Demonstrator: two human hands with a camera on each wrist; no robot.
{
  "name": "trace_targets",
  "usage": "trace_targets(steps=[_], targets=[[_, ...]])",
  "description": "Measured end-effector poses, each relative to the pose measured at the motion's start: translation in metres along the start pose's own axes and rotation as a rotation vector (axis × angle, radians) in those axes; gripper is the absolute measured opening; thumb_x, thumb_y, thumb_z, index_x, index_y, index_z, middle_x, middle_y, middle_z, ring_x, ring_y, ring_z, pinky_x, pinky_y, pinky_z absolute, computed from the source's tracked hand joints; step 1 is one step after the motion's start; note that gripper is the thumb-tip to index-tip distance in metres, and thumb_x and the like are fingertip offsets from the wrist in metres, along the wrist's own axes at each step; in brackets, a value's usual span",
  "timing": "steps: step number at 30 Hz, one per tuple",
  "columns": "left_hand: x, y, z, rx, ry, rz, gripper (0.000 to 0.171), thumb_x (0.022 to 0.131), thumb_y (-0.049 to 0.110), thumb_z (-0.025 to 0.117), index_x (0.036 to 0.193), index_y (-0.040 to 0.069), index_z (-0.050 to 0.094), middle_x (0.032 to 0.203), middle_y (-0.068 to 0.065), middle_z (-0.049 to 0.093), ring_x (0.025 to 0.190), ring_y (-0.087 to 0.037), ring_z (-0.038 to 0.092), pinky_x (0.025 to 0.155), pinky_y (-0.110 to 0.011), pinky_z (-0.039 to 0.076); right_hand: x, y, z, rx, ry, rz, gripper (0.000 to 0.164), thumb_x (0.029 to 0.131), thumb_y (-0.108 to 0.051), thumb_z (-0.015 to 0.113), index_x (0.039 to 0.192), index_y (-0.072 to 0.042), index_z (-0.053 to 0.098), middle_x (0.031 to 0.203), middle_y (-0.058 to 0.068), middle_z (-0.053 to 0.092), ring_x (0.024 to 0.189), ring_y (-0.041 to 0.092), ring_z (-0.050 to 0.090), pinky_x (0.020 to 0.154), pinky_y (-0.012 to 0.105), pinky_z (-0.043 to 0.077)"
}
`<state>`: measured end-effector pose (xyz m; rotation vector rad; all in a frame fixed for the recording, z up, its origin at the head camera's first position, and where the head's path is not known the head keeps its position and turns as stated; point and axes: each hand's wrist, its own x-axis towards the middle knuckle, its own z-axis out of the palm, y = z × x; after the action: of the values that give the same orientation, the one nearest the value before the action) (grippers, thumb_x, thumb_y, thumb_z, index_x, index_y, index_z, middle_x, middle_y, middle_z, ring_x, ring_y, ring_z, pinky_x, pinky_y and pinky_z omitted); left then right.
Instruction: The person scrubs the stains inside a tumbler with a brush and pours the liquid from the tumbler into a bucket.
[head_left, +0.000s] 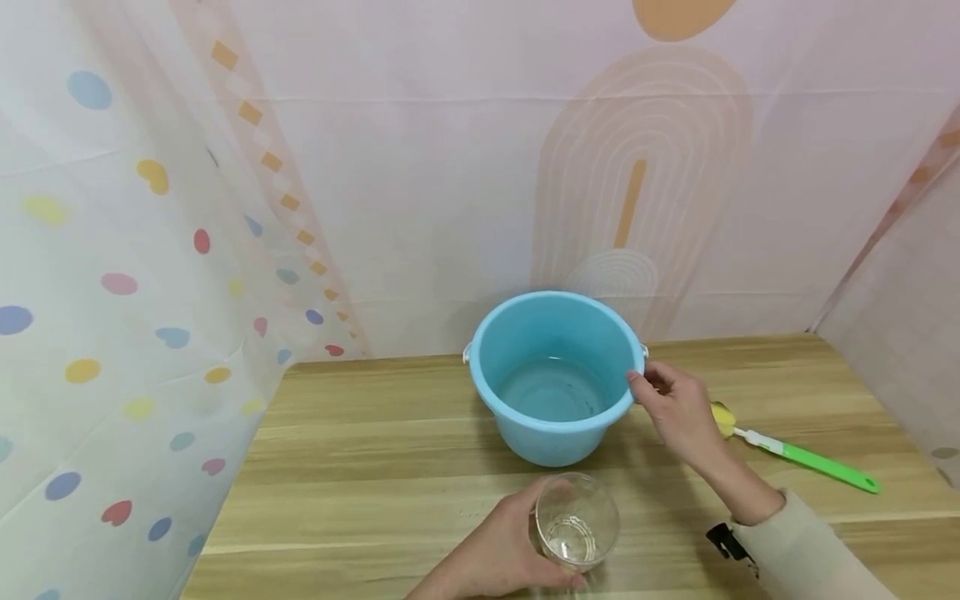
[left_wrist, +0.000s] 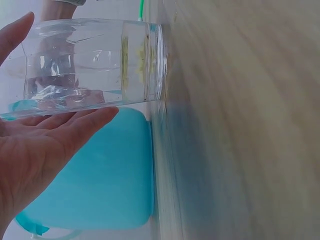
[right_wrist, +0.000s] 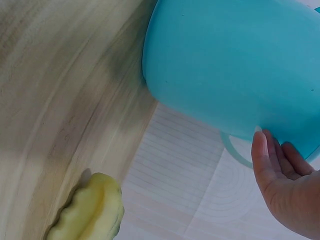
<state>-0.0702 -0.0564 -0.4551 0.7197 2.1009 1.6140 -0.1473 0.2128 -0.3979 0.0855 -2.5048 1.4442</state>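
- A person's 2 bare hands work at a wood-grain table, seen from above.
- The left hand is at the near edge of the table. Its fingers and thumb are partly spread and curved around the side of 1 clear cup, holding it.
- The cup is upright, open at the top and see-through, just in front of the bucket. In the left wrist view its base is at the tabletop; whether it touches or sits just above, I cannot tell.
- The right hand grips the right side of 1 blue bucket at the rim, the thumb at the rim's edge and the other fingers bent on the outside.
- The bucket stands upright toward the back of the table, with shallow clear liquid in the bottom. The right wrist view shows part of its pale loop handle.
- To the right of the bucket lies 1 brush with a yellow head, white neck and green handle, apart from the right hand.
- A beige sleeve covers the right forearm.
- Behind hangs a pale patterned curtain; at left, 1 with coloured dots and hearts.
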Motion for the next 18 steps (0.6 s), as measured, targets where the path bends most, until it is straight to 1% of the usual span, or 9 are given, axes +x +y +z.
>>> trace_targets(steps=[4, 9, 14, 18], targets=[[-0.0001, -0.0014, -0.0008, 0.001, 0.013, 0.003, 0.081, 0.074, 0.023, 0.098, 0.143, 0.024, 0.055, 0.137, 0.007, 0.061, 0.124, -0.013, 0.058, 0.106, -0.031, 0.047, 0.0008, 0.0009, 0.0009, 0.01, -0.003, -0.002, 0.027, 0.104, -0.022, 0.064, 0.112, 0.002, 0.075, 0.093, 0.011, 0.074, 0.083, 0.017, 0.066, 0.068, 0.026, 0.053], [-0.0025, -0.0037, -0.0037, 0.005, 0.027, 0.01, 0.079, 0.074, 0.021, 0.097, 0.141, 0.023, 0.056, 0.137, 0.006, 0.062, 0.126, -0.015, 0.058, 0.107, -0.032, 0.046, 0.0011, 0.0004, 0.003, 0.02, -0.005, -0.007, 0.028, 0.105, -0.021, 0.063, 0.113, 0.003, 0.075, 0.095, 0.013, 0.075, 0.084, 0.017, 0.066, 0.069, 0.026, 0.054], [-0.0038, -0.0055, -0.0052, -0.034, 0.007, 0.002, 0.079, 0.075, 0.018, 0.097, 0.141, 0.022, 0.055, 0.138, 0.005, 0.06, 0.129, -0.016, 0.055, 0.109, -0.032, 0.043, 0.0001, 0.0004, 0.0049, 0.052, 0.015, -0.004, 0.028, 0.104, -0.018, 0.063, 0.116, 0.005, 0.074, 0.1, 0.019, 0.075, 0.085, 0.011, 0.067, 0.071, 0.022, 0.055], [-0.0045, -0.0063, -0.0056, -0.055, -0.01, 0.009, 0.08, 0.075, 0.017, 0.096, 0.143, 0.021, 0.054, 0.14, 0.005, 0.06, 0.13, -0.016, 0.055, 0.11, -0.032, 0.042, -0.0008, -0.0004, 0.0052, 0.072, 0.014, 0.005, 0.029, 0.104, -0.018, 0.064, 0.118, 0.005, 0.073, 0.104, 0.02, 0.075, 0.086, 0.006, 0.066, 0.072, 0.021, 0.055]])
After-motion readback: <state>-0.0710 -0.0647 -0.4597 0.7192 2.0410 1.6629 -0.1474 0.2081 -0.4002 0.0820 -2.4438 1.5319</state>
